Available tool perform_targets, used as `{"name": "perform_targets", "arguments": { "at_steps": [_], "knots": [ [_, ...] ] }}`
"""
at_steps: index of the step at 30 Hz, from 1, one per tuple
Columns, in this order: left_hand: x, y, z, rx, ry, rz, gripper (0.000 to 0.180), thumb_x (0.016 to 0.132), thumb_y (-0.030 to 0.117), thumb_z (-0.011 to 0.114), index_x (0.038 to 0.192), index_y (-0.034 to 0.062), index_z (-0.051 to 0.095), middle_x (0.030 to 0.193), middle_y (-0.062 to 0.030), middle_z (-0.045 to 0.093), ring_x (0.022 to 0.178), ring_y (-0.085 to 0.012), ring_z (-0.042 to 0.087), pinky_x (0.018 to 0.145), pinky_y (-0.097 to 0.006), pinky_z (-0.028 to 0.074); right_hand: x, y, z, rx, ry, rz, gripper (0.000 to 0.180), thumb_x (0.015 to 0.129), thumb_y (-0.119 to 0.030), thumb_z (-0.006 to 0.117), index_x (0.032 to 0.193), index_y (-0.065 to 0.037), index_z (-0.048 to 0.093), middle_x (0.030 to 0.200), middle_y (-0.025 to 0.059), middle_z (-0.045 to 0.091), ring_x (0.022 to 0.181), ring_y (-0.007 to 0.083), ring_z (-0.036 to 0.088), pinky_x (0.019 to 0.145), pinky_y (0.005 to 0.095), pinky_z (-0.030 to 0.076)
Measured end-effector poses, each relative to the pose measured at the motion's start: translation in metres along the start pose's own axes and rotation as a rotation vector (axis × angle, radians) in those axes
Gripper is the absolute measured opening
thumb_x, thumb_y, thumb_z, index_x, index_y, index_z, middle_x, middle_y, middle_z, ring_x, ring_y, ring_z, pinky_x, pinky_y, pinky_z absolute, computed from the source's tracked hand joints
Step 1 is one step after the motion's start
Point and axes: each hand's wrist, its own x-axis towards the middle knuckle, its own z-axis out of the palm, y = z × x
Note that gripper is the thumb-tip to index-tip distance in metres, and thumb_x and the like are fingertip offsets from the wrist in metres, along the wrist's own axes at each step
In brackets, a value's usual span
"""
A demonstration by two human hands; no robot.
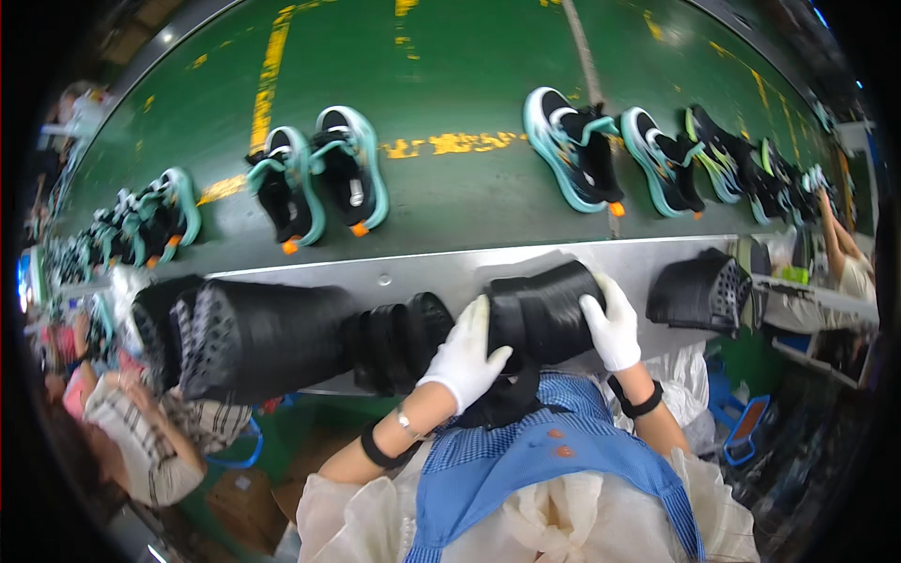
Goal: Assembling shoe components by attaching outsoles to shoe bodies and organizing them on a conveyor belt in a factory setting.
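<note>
Stack of black rubber shoe soles (pixel 542 311) gripped at both ends by white-gloved left hand (pixel 466 352) and right hand (pixel 612 324), fingers closed round it, on the grey metal ledge (pixel 422 274) just below the green conveyor belt (pixel 450 188).

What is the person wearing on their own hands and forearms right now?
Both the left hand and the right hand wear thin white gloves ending at the wrist. Each forearm carries a black band partway up, and the left wrist has a slim silvery bracelet. The forearms are otherwise uncovered; loose cream sleeves begin near the elbows, beside a blue apron.
</note>
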Motion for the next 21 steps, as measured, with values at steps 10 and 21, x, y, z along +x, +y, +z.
{"name": "perform_targets", "arguments": {
  "at_steps": [10, 21],
  "knots": [
    [-0.092, 0.006, -0.050, -0.216, 0.344, 0.062, 0.038, 0.087, 0.016, 0.059, 0.124, 0.0063, 0.058, 0.117, -0.0145, 0.060, 0.098, -0.0300, 0.063, 0.089, -0.036, 0.050, -0.004, -0.009, -0.045, -0.210, 0.174, -0.171, 0.036, 0.086, -0.005, 0.056, 0.121, 0.001, 0.057, 0.110, 0.0163, 0.062, 0.089, 0.0247, 0.061, 0.085, 0.0330, 0.048],
    [-0.281, -0.226, -0.004, -0.163, 0.643, -0.550, 0.032, 0.091, 0.025, 0.050, 0.114, 0.0078, 0.065, 0.105, -0.0148, 0.066, 0.100, -0.0310, 0.062, 0.091, -0.037, 0.048, -0.101, -0.135, 0.024, -0.190, -0.356, -0.274, 0.020, 0.085, -0.003, 0.052, 0.094, 0.002, 0.068, 0.084, 0.0135, 0.067, 0.067, 0.0168, 0.062, 0.066, 0.0295, 0.050]
  ]
}}
